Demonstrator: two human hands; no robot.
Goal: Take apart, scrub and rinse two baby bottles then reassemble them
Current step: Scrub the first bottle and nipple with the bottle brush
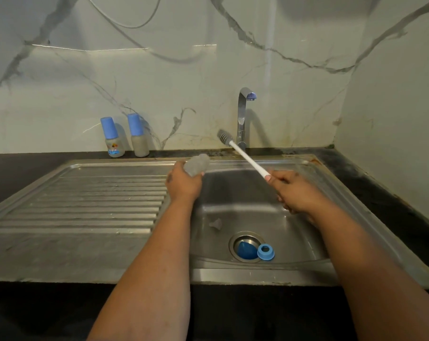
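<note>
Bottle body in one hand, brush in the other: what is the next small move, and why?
Probably bring the bristle head of the white-handled bottle brush to the mouth of the clear plastic bottle body. The left hand holds the bottle over the steel sink; the right hand holds the brush clear of it.

Home kitchen: steel sink (115,200), tap (243,114), marble backsplash (85,82).

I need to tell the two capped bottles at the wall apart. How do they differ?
The left bottle has a colourful print on its body; the right bottle looks plain. The left bottle sits slightly nearer the camera, the right bottle closer to the wall. Both stand upright on the counter, frosted, with blue caps on.
</note>
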